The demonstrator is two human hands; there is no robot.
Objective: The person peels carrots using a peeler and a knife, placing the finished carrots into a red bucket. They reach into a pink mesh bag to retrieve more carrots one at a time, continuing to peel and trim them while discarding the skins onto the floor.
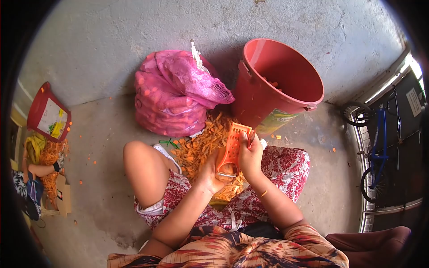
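Observation:
My right hand [251,154] is closed round the handle of an orange plastic peeler [232,145], which has slots and holes along its body and a metal blade across its forked lower end. My left hand [210,175] is wrapped round a carrot [227,168], mostly hidden by my fingers and the peeler. The blade lies over the carrot; whether it touches cannot be made out. Below both hands, orange carrot peelings [192,154] are heaped on the floor between my legs.
A pink mesh sack of carrots [165,107] and a tall red bin [250,96] with carrots inside stand against the wall. At left are a red bucket [49,114], more peelings [50,156] and another person's leg [42,170]. A blue bicycle [380,143] is at right.

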